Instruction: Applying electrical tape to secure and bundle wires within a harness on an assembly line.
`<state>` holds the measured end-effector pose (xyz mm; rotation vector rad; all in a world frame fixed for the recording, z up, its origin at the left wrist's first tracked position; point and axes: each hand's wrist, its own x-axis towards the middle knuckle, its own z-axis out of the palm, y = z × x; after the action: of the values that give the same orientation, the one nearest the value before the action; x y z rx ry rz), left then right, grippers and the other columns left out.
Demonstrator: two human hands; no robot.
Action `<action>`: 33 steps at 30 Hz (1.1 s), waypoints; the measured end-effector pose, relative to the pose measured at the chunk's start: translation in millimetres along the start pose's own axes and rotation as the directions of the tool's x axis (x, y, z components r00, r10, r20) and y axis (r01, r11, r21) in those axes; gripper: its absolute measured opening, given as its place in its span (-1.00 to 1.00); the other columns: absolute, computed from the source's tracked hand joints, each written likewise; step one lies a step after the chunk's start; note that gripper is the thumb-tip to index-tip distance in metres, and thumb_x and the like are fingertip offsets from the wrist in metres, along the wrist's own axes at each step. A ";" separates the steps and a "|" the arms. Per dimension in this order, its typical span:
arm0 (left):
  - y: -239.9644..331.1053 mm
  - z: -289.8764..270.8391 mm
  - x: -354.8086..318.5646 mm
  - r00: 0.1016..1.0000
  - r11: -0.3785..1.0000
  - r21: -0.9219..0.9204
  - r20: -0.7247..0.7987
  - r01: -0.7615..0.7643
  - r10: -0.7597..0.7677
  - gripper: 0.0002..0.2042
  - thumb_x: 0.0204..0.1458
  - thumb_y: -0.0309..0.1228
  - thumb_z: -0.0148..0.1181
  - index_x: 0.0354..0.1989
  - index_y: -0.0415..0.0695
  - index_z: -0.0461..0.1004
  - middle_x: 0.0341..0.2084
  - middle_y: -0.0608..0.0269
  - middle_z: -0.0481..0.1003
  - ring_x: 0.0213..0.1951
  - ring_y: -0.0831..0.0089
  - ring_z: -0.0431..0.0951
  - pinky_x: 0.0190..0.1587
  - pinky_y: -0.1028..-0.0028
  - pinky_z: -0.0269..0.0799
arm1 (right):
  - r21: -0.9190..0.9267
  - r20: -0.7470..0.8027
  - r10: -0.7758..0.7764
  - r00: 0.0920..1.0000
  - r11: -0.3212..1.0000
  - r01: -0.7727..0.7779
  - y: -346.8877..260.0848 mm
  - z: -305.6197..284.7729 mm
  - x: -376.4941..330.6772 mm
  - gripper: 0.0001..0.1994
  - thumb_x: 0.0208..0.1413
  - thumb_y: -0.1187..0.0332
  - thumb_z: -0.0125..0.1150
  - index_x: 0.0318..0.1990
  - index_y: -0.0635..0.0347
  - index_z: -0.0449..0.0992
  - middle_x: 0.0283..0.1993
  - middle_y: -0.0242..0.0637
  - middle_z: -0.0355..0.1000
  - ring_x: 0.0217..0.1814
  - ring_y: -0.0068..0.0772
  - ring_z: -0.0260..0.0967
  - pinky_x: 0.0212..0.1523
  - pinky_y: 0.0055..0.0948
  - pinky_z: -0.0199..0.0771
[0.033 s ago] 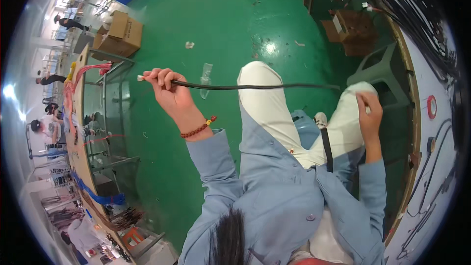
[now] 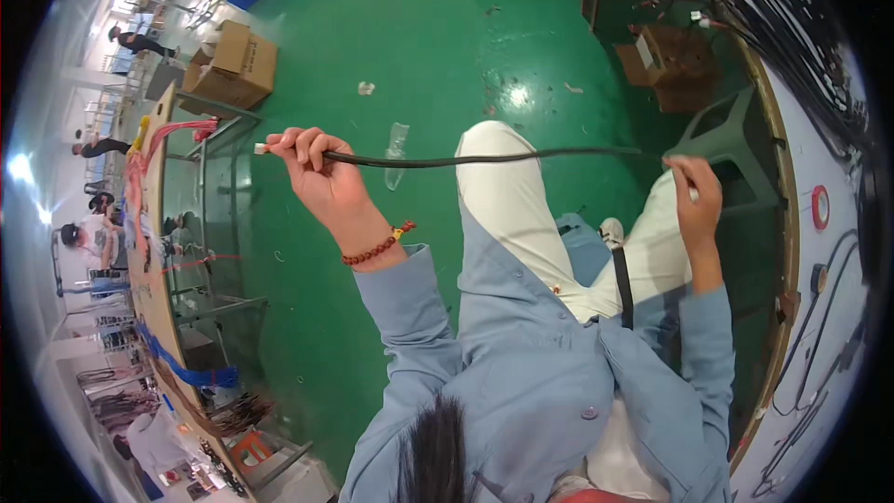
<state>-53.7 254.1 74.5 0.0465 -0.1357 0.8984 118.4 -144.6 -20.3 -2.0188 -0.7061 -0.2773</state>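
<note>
1 black cable [image 2: 419, 164] held in left hand [image 2: 324, 184], right hand [image 2: 698, 196] shifted slightly nearer its blurred far end, right grip cannot be told

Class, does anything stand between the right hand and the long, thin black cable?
Nothing visible stands between the right hand and the long, thin black cable; whether its blurred end touches the fingertips is unclear.

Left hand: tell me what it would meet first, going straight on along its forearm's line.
The cardboard box looks first in line with the left hand, though depth is unclear and the hand might pass above it.
</note>
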 end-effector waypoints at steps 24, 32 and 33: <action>-204.6 -9.2 -139.1 0.523 0.160 0.806 -0.205 0.570 -0.827 -0.77 0.17 -0.42 0.00 -0.09 -0.30 0.41 -0.37 0.27 0.50 -0.43 0.65 0.36 -0.36 0.68 0.28 | 0.672 0.190 0.303 0.934 0.653 -0.349 -84.3 -23.7 17.8 -0.86 0.06 0.45 0.19 -0.41 0.38 0.53 -0.39 -0.33 0.41 -0.43 -0.64 0.36 -0.46 -0.67 0.33; -195.7 -18.9 -149.3 0.501 0.058 0.909 -0.173 0.412 -0.848 -0.75 0.19 -0.49 -0.09 -0.01 -0.34 0.33 -0.30 0.18 0.53 -0.38 0.61 0.44 -0.33 0.64 0.35 | 0.481 0.163 0.272 0.948 0.817 -0.317 -86.2 -29.7 -0.3 -0.85 0.09 0.41 0.18 -0.38 0.34 0.45 -0.40 -0.34 0.42 -0.38 -0.66 0.36 -0.36 -0.66 0.36; -194.7 -18.1 -149.5 0.491 0.034 0.915 -0.185 0.403 -0.851 -0.76 0.19 -0.49 -0.09 -0.02 -0.34 0.34 -0.32 0.19 0.54 -0.41 0.63 0.43 -0.35 0.64 0.34 | 0.483 0.164 0.273 0.948 0.816 -0.318 -88.1 -29.7 -1.1 -0.85 0.09 0.41 0.18 -0.38 0.34 0.45 -0.40 -0.34 0.42 -0.38 -0.66 0.36 -0.36 -0.66 0.36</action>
<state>8.6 18.6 39.2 1.3111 0.0007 -0.1793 68.6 -136.1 57.8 -1.6039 -0.4431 0.1726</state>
